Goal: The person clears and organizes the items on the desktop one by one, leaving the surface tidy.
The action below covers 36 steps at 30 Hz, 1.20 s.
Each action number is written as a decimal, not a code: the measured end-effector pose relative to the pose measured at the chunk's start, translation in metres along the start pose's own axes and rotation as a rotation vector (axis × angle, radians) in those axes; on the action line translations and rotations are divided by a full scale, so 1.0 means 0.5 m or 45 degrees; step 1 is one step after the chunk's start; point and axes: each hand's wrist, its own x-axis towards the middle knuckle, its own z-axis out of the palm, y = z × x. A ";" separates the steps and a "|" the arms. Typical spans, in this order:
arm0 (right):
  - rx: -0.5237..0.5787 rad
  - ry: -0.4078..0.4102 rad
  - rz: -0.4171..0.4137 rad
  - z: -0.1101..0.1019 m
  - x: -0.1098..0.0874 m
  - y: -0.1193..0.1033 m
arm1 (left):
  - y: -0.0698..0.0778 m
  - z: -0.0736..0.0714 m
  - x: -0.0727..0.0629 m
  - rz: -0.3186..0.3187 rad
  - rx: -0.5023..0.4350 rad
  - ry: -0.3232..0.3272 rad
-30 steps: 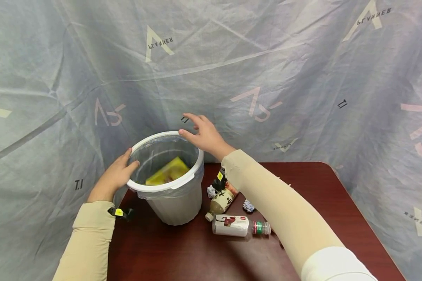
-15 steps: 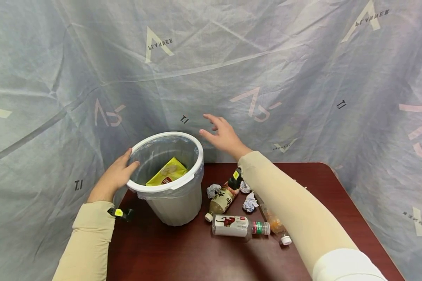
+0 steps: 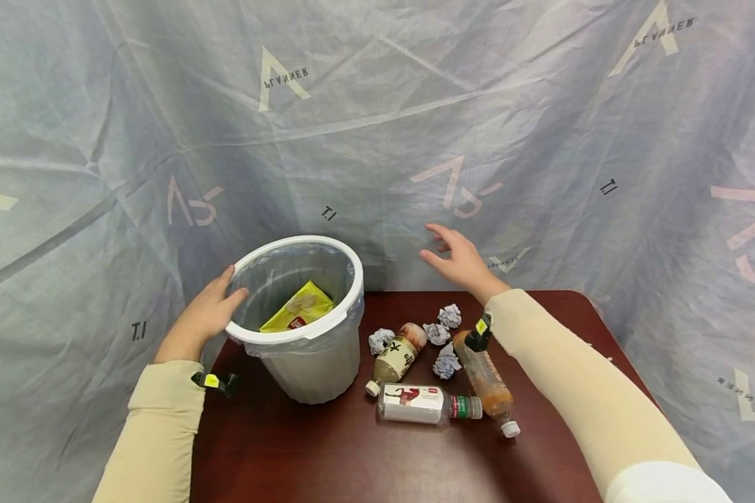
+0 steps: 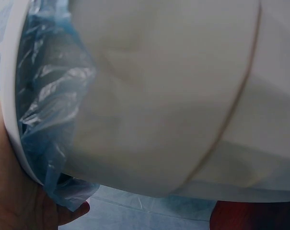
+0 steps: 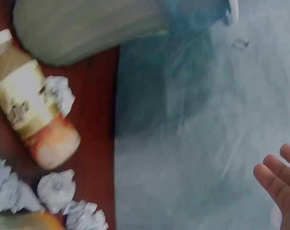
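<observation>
My left hand (image 3: 206,312) grips the white rim of a grey trash can (image 3: 314,363), its thumb over the edge. In the left wrist view that hand (image 4: 15,187) lies against the rim and a bluish plastic liner (image 4: 58,96); some of its fingers are hidden. Inside the can lies a yellow packet (image 3: 302,307). My right hand (image 3: 462,262) is in the air beyond the can's right side, holding nothing, fingers loosely extended. Below it lie crumpled paper balls (image 3: 447,362) and a bottle with orange residue (image 3: 486,381).
A bottle with a cream label (image 3: 395,360) lies to the right of the can. In front of it is a clear bottle with a white label (image 3: 415,404). The dark red table (image 3: 352,461) ends at a grey fabric backdrop (image 3: 377,140).
My right hand has moved right, away from above the can's rim, uncovering the paper balls and the orange-stained bottle. The left hand has stayed on the rim.
</observation>
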 end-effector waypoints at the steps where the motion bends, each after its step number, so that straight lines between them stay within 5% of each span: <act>1: -0.004 -0.005 0.006 -0.003 -0.010 0.015 | 0.000 0.000 0.000 -0.003 -0.001 -0.001; 17: 0.073 -0.091 0.275 -0.003 -0.195 0.225 | -0.001 0.004 0.001 -0.007 -0.010 0.002; 28: 0.168 -0.084 0.433 0.046 -0.286 0.303 | 0.004 -0.006 0.012 0.002 0.005 0.006; 36: 0.225 -0.195 0.535 0.085 -0.335 0.321 | 0.000 0.001 0.011 -0.002 0.000 -0.014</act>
